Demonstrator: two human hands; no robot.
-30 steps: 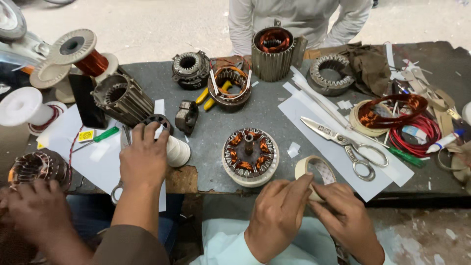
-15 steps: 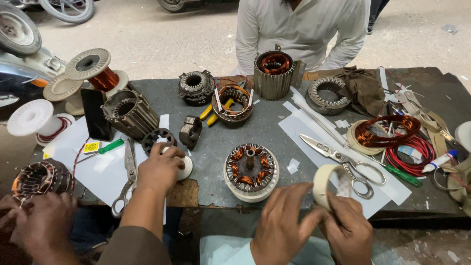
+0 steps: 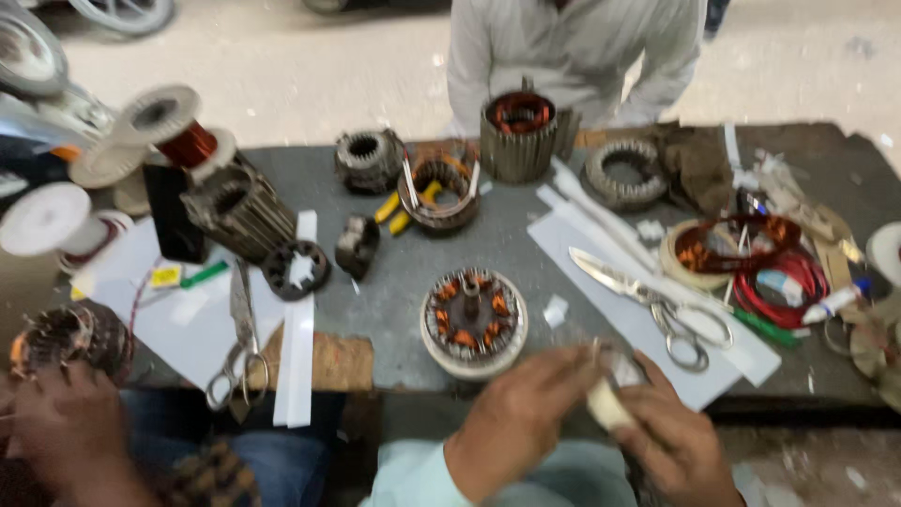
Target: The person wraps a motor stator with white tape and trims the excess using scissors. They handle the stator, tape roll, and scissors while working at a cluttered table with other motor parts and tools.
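My left hand point(image 3: 516, 418) and my right hand point(image 3: 678, 443) are close together at the table's near edge, both closed on a cream roll of tape point(image 3: 608, 402) held between them. The picture is blurred, so the finger positions are unclear. Just beyond my hands a round fan stator point(image 3: 473, 319) with copper windings lies flat on the grey table point(image 3: 394, 263). Large scissors point(image 3: 648, 299) lie on a white sheet of paper point(image 3: 619, 310) to the right of the stator.
A co-worker's hand point(image 3: 61, 427) at bottom left rests by a wound stator point(image 3: 56, 338). Another person in a white shirt point(image 3: 572, 47) stands opposite, behind a tall motor stator point(image 3: 518, 131). Second scissors point(image 3: 239, 347), wire spools point(image 3: 178, 136), red wire coils point(image 3: 779, 272) and several motor parts crowd the table.
My hands have drawn the tape roll down toward me and nearer together. The co-worker's hand that rested near the small black ring has pulled back to the bottom left.
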